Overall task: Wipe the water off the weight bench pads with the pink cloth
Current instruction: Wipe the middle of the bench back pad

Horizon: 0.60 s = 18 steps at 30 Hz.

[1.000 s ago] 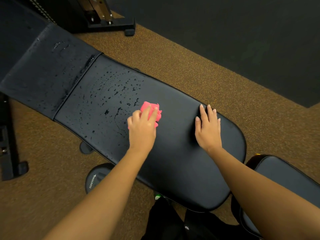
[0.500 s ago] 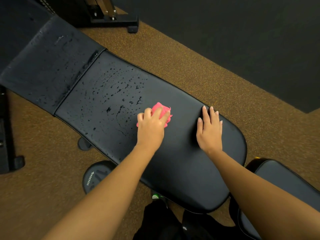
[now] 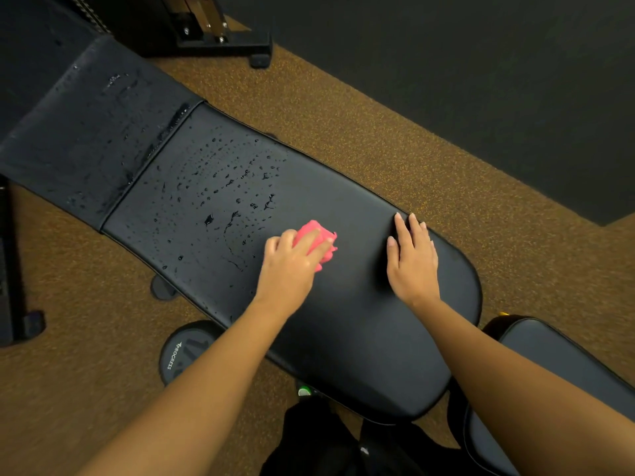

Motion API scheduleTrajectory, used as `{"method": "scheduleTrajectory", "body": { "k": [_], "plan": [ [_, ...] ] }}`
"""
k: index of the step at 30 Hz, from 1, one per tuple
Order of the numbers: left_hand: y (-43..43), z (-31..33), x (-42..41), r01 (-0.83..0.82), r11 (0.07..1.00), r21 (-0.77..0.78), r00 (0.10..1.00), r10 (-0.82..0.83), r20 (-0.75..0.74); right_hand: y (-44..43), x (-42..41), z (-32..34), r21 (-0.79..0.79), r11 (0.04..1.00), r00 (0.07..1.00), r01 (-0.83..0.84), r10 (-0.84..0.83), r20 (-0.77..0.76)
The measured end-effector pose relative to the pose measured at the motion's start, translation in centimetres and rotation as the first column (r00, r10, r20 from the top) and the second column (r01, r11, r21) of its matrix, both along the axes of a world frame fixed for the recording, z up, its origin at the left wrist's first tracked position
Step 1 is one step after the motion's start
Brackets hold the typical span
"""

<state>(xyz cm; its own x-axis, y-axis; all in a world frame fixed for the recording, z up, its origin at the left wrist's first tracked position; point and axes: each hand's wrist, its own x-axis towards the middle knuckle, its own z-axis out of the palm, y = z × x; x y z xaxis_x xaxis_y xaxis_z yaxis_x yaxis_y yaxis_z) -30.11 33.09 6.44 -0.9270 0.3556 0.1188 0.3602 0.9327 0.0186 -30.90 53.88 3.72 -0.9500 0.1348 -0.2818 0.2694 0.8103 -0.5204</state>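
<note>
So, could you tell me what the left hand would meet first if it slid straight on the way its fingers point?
The left hand already presses the pink cloth. Its fingers point up and right across bare, dry-looking pad, so probably nothing before the far edge.

We saw a bright pink cloth (image 3: 318,242) on a glossy black bench pad (image 3: 343,304), above speckled brown-orange flooring (image 3: 395,139).

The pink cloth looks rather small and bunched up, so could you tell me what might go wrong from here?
The pink cloth, balled under the left hand, covers little, so it may smear the droplets on the long pad. Water on the far pad and in the seam could be missed.
</note>
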Motion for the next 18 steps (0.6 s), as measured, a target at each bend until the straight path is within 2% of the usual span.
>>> {"method": "scheduleTrajectory", "body": {
  "k": [3,6,14,16,18],
  "plan": [
    [-1.2,0.2,-0.1,-0.12,0.993,-0.001,0.992,0.12,-0.031,0.0,-0.1,0.1,-0.007,1.0,1.0,0.002,-0.002,0.0],
    [-0.3,0.1,0.3,-0.149,0.989,-0.006,0.988,0.148,-0.035,0.0,0.0,0.0,0.001,1.0,1.0,0.008,-0.008,0.001],
    [0.6,-1.0,3.6,0.074,0.996,-0.051,0.997,-0.075,-0.02,-1.1,-0.2,-0.1,-0.021,0.998,0.998,0.061,-0.061,-0.005],
    [0.5,-0.5,4.0,0.071,0.997,-0.003,0.997,-0.071,-0.005,-1.3,-0.3,0.1,-0.039,0.996,0.997,0.08,-0.081,-0.008],
    [0.3,0.0,3.9,0.003,0.985,0.171,1.0,-0.006,0.022,-1.7,-0.4,0.4,-0.027,0.997,0.996,0.076,-0.077,-0.039]
  ]
}}
